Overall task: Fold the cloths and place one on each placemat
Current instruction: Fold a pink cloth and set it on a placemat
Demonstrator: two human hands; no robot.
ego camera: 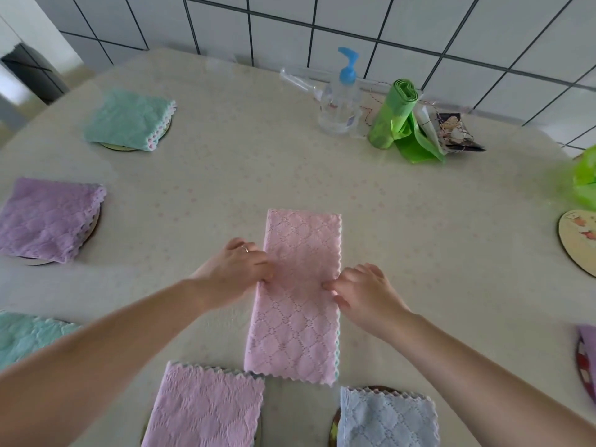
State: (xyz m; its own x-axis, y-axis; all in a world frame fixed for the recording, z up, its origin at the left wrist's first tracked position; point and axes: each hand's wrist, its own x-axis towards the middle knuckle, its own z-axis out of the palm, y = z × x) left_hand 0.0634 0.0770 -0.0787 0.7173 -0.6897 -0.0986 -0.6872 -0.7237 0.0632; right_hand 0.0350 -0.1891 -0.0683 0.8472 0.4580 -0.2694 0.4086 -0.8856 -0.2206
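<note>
A pink cloth, folded into a long strip, lies in the middle of the table. My left hand pinches its left edge about halfway along. My right hand pinches its right edge at the same height. Folded cloths lie on round placemats around the table: a green cloth at far left, a purple cloth at left, a mint cloth at near left, a pink folded cloth and a blue cloth at the front. A bare placemat sits at the right edge.
At the back stand a pump bottle with a blue head, a roll of green bags and a small packet. A green bag lies at the far right. A purple cloth on a placemat shows at the right edge. A tiled wall rises behind.
</note>
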